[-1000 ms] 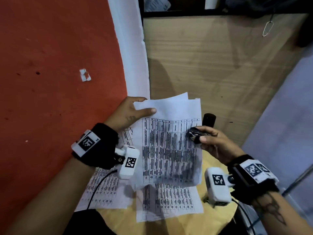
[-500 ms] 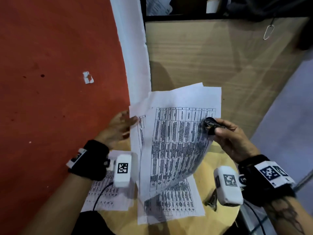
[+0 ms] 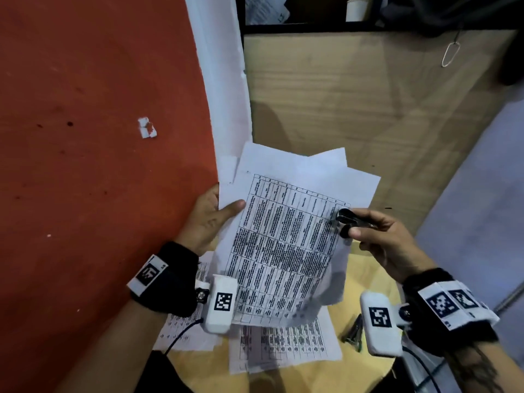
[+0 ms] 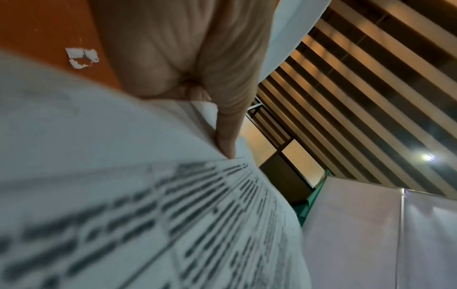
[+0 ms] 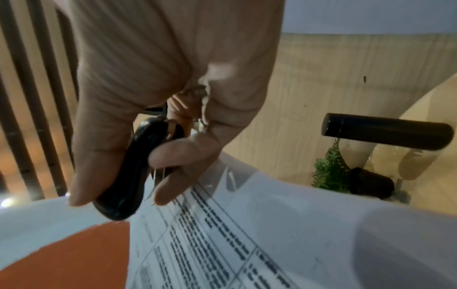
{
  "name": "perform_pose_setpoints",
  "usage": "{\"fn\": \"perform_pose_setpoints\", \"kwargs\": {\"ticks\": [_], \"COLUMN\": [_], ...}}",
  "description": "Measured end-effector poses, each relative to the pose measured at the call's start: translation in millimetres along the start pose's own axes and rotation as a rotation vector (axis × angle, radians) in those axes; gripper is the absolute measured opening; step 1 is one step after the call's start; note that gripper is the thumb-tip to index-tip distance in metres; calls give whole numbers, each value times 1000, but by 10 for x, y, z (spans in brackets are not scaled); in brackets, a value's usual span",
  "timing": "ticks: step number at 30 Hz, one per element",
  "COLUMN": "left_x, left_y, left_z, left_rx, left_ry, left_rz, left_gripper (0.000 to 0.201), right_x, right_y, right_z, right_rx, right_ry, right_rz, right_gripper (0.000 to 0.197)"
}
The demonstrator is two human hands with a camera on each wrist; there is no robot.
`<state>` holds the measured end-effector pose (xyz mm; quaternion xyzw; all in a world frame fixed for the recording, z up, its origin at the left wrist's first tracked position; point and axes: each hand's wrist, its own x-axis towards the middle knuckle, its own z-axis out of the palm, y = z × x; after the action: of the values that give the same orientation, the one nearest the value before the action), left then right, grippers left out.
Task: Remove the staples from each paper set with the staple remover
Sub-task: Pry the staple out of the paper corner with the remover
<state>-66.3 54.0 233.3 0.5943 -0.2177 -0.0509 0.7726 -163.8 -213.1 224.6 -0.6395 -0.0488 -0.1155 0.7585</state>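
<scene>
A paper set printed with tables is held up off the round table. My left hand pinches its left edge, thumb on the front sheet. My right hand grips the black staple remover at the set's upper right corner. In the right wrist view the staple remover sits between thumb and fingers, its metal prongs against the sheet. I cannot make out a staple.
More printed sheets lie flat on the yellow table under the held set. A dark metal tool lies near my right wrist. A black cylinder and a small plant stand behind. An orange wall is on the left.
The paper set has tilted and swung left as both hands rose slightly. My left thumb now lies on the front sheet. The staple remover stays at the right corner.
</scene>
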Motion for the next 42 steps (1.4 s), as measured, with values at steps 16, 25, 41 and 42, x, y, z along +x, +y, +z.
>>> {"fn": "perform_pose_setpoints", "kwargs": {"ticks": [16,25,41,42], "left_x": [92,-220,325,354], "left_y": [-93,-460,-1938,-2117], "left_z": [-282,-862,-2629,-2762], "left_rx": [-109,11,953,939], "left_ry": [154,136,362,371], "left_rz": [4,-242,-714,-779], "left_gripper": [52,103,80,89], "right_x": [59,239,-78,-81], "right_y": [108,643,2912,3011], "right_z": [187,674,-99,-142], "right_rx": [-143,-187,-506,-509], "right_ry": [-207,-94,17,50], "right_rz": [123,224,817,806], "right_gripper": [52,28,29,26]}}
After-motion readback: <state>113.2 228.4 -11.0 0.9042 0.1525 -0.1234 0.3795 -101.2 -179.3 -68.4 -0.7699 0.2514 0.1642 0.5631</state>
